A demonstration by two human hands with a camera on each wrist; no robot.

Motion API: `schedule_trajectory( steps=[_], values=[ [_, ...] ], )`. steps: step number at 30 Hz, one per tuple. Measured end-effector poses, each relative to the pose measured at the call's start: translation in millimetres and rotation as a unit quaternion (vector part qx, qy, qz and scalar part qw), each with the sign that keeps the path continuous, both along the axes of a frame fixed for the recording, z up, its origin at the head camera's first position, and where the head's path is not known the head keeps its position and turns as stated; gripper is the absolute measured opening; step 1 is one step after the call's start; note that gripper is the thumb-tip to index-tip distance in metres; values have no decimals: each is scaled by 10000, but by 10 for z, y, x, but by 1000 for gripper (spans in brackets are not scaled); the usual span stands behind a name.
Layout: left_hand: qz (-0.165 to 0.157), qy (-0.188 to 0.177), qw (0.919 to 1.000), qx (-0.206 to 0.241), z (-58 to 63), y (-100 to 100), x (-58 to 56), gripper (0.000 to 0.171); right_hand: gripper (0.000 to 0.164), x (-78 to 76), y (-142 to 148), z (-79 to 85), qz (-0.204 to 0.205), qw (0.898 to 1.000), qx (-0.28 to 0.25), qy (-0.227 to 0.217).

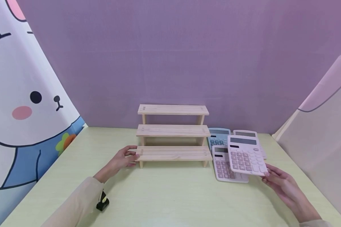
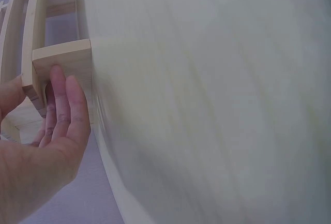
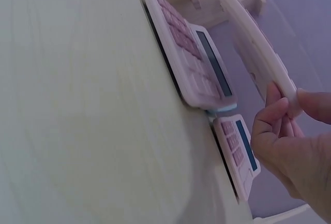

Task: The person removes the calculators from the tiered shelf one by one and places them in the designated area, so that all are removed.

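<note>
A three-step wooden stand stands upright in the middle of the table. At the left end of its lowest step, my left hand grips the board, thumb over the top and fingers underneath. My right hand pinches the lower right corner of a pink calculator. In the right wrist view this calculator is tilted and raised over the others. Below it lie a second pink calculator, a blue calculator and another pink calculator, each partly covered.
The pale table runs back to a purple backdrop. A cartoon-printed cloth hangs on the left, and a light cloth on the right. A small black object shows beside the left sleeve.
</note>
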State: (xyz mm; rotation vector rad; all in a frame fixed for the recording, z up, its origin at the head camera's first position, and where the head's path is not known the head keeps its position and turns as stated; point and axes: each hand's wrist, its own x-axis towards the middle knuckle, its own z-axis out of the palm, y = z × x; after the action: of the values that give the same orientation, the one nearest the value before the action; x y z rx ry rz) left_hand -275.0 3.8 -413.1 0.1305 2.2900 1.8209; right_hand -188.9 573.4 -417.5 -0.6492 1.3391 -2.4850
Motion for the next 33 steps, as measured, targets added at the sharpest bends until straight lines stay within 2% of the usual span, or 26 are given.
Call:
schedule_trajectory(
  steps=[5, 16, 23, 33],
  values=[
    [-9, 22, 10000, 1, 3, 0, 6, 56, 49, 3, 95, -18, 99, 9999, -5, -60],
    [43, 4, 10000, -12, -12, 4, 2, 55, 50, 13, 289, -39, -86, 9995, 278, -134],
    [62, 7, 10000, -7, -24, -2, -11, 54, 51, 7, 408, -28, 247, 9995, 16, -219],
    [-16, 17, 10000, 38, -6, -5, 10, 56, 55, -10, 573, -102, 492, 9985, -104, -227]
  ],
)
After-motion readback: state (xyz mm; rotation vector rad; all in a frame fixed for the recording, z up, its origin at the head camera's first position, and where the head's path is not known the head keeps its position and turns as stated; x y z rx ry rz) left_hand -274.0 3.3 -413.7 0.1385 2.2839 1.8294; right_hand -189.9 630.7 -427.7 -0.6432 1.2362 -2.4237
